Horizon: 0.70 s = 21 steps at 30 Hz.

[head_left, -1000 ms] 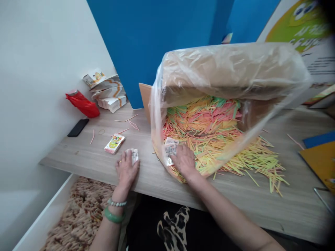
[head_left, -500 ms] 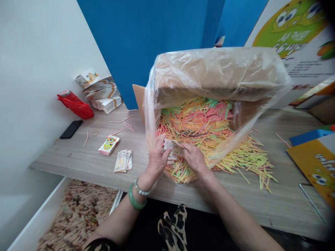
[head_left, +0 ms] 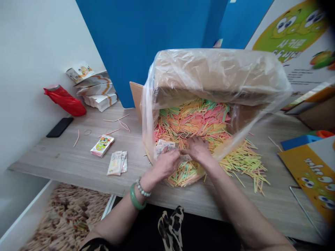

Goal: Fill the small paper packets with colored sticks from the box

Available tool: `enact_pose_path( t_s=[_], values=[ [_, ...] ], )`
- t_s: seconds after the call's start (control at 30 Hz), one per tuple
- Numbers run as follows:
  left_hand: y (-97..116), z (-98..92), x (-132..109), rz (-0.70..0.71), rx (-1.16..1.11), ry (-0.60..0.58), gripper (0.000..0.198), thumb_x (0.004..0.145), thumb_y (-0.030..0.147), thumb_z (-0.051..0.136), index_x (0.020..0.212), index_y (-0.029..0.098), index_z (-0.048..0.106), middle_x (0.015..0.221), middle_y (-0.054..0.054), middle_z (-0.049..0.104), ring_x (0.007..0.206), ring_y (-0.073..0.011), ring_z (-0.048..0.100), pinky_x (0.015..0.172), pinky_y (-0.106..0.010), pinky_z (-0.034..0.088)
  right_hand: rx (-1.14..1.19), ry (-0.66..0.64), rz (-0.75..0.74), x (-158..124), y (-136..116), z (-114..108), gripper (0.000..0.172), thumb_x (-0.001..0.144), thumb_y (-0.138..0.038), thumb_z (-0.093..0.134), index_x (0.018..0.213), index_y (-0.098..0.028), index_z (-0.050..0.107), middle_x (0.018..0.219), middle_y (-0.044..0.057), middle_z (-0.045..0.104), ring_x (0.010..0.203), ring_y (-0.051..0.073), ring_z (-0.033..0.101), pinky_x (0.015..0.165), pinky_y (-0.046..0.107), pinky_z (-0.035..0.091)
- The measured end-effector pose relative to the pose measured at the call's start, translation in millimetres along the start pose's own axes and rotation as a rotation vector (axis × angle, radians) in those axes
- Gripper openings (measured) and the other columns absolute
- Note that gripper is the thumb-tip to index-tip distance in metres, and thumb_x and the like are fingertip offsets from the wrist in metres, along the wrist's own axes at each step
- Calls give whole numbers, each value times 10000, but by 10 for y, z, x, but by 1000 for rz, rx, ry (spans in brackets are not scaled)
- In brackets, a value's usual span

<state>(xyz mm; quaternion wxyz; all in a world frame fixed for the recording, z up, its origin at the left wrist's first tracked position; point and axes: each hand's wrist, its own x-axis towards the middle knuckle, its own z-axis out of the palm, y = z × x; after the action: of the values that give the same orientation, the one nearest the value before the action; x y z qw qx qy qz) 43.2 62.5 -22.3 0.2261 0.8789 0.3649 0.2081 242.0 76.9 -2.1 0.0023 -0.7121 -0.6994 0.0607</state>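
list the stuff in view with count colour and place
carton: one, brown, centre
liner: one, clear, over carton
desk: one, greyish, under carton
sticks: countless, multicoloured, in and before carton
flat packets: several, pale, desk and carton mouth
printed pack: one, multicoloured, desk left
loose sticks: several, mostly pink, desk
slab: one, black, desk's left end
bundle: one, red, behind slab
printed stack: one, mostly white, beside bundle
drawer: one, white, lower left
pieces: countless, brown, in drawer
panel: one, blue, behind carton
poster: one, white, upper right
board: one, orange, right edge
rod: one, metallic, lower right
bracelets: two, green and pale, left wrist
left hand: one, bare, at packets
right hand: one, bare, at sticks
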Motion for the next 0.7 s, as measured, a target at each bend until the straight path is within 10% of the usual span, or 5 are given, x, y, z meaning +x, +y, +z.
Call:
enact_pose_path(
  t_s=[0.17, 0.37, 0.7],
  values=[
    [-108, 58, -135, -93, 295, 26, 229, 917, 60, 427, 1039, 161, 593, 1029, -113, 727, 995, -243, 687, 1122, -545, 388, -19, -88, 19, 153, -68, 69, 566, 861, -461, 595, 1328, -143, 625, 1349, 209, 618, 1285, 391, 510, 1038, 526, 386],
    [-180, 54, -197, -122, 137, 159, 199, 929, 93, 446, 926, 201, 614, 949, -91, 727, 919, -239, 679, 1102, -537, 403, 5, -91, 9, 349, -52, 171, 406, 847, -242, 531, 1201, -124, 692, 1297, 229, 636, 1237, 385, 549, 1022, 520, 401],
    [-52, -150, -129, -393, -1065, 393, 117, 812, 294, 694, 822, 179, 674, 777, -13, 674, 717, -152, 603, 712, -289, 505, 297, 116, 62, 363, 163, 224, 256, 858, -196, 441, 1041, -151, 614, 827, 116, 685, 779, 249, 617, 764, 336, 438]
  ],
)
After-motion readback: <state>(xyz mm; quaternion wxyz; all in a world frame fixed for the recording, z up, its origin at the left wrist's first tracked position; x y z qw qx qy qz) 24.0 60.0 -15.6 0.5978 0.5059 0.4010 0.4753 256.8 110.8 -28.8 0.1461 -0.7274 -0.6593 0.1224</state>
